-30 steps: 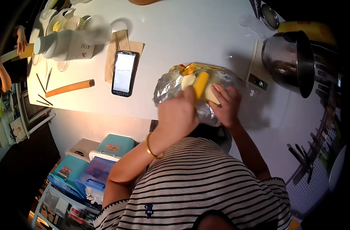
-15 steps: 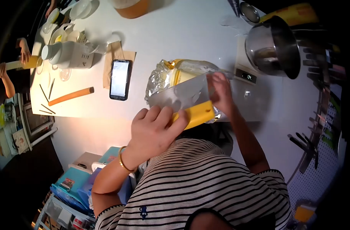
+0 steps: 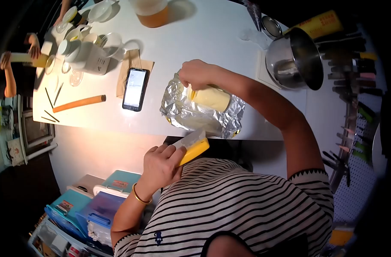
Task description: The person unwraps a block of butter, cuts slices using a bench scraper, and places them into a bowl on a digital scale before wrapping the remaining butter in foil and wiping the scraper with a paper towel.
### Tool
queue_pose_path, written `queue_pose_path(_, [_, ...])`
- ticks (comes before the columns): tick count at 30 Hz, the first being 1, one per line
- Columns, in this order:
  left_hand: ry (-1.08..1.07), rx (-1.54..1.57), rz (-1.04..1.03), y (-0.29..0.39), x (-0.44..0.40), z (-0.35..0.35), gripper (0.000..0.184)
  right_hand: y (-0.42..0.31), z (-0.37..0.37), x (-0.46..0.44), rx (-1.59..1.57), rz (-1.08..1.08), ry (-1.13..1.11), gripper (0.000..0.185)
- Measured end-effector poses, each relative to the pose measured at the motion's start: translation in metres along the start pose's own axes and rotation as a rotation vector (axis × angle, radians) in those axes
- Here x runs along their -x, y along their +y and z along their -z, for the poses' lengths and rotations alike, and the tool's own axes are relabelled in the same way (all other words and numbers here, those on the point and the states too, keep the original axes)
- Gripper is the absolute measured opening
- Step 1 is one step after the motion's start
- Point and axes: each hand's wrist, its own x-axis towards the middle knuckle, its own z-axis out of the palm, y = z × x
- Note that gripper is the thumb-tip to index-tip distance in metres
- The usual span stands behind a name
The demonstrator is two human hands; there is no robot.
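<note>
My left hand (image 3: 162,167) is wrapped round the yellow handle of a bench scraper (image 3: 194,150), held in front of the shirt just off the table's near edge. A pale yellow block, apparently butter (image 3: 212,98), lies on crumpled foil wrapper (image 3: 182,113) spread on the table. Reaching across it, my right hand (image 3: 195,73) has its fingers closed and pointing down at the foil's far left corner, beside the block's left end. The fingertips are partly hidden, but they appear to pinch the foil.
Left of the foil, a phone (image 3: 135,90) lies on brown paper (image 3: 123,75). Farther left are an orange stick (image 3: 79,103), a white jug (image 3: 90,60) and bowls. A steel pot (image 3: 292,60) stands right. An amber-filled container (image 3: 152,17) is at the back. Another person's hands (image 3: 34,46) show far left.
My left hand has drawn the scraper back from above the foil, toward my body. My right hand has moved from the foil's right side across to its far left corner, uncovering the block.
</note>
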Motion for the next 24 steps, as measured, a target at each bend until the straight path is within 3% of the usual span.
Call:
queue_pose_path(1, [0.019,0.028,0.030,0.000,0.003,-0.003,0.043,0.003,0.001,-0.011,0.090,0.024,-0.160,0.021])
queue_pose_path(7, [0.238,0.129,0.188,-0.010,0.009,-0.024,0.041,0.010,0.001,-0.045,0.087,0.014,-0.381,0.028])
queue_pose_path(11, [0.510,0.689,0.750,-0.033,-0.006,-0.061,0.026,0.016,-0.001,-0.055,0.011,-0.074,-0.459,0.028])
queue_pose_path(13, [0.662,0.890,0.759,-0.057,-0.015,-0.083,0.026,0.024,-0.006,-0.056,-0.106,-0.038,-0.431,0.022])
queue_pose_path(17, [0.568,1.133,0.816,-0.092,-0.032,-0.085,0.025,0.015,0.004,-0.026,-0.082,-0.023,-0.396,0.027])
queue_pose_path(19, [0.459,1.137,0.798,-0.109,-0.039,-0.089,0.025,0.017,0.001,0.004,-0.120,-0.020,0.130,0.035])
queue_pose_path(21, [0.450,1.188,0.818,-0.122,-0.052,-0.088,0.024,0.011,-0.001,0.044,-0.261,-0.222,0.298,0.049])
queue_pose_path(24, [0.276,1.144,0.704,-0.145,-0.068,-0.091,0.028,-0.019,-0.032,0.088,-0.123,-0.365,0.377,0.059])
